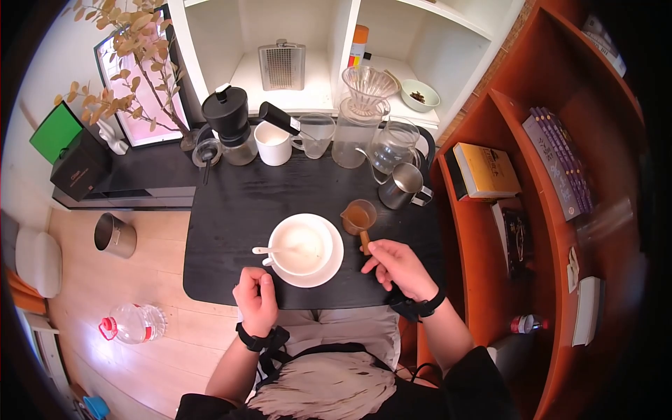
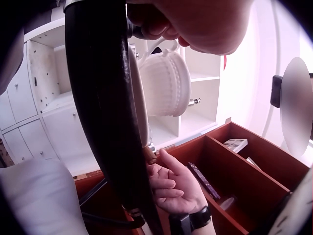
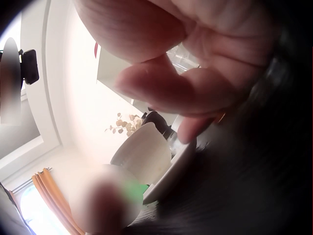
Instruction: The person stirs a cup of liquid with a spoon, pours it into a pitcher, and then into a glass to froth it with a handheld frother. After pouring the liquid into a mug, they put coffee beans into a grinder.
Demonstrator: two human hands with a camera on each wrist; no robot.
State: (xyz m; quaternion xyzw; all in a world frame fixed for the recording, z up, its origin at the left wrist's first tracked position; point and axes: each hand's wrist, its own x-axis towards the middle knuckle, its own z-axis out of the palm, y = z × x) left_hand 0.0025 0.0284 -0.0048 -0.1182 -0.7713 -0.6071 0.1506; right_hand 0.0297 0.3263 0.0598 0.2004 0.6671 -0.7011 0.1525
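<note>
In the head view a white cup [image 1: 308, 245] stands on a white saucer [image 1: 329, 274] near the table's front edge. A white spoon [image 1: 262, 250] leans in it, its handle over the rim. My left hand [image 1: 256, 302] rests at the table edge below the cup, fingers loosely curled round nothing. To the cup's right stands a small spouted glass pitcher [image 1: 359, 215] with brown liquid and a wooden handle [image 1: 365, 241]. My right hand [image 1: 400, 269] lies beside that handle, thumb and forefinger near its end, fingers loosely bent.
Along the black table's [image 1: 238, 210] back stand a coffee grinder [image 1: 227, 115], a white mug [image 1: 273, 143], a glass dripper on a server [image 1: 360, 126] and a steel pitcher [image 1: 400, 187]. A red-brown bookcase [image 1: 483, 231] borders the right side. A water bottle [image 1: 136, 323] lies on the floor.
</note>
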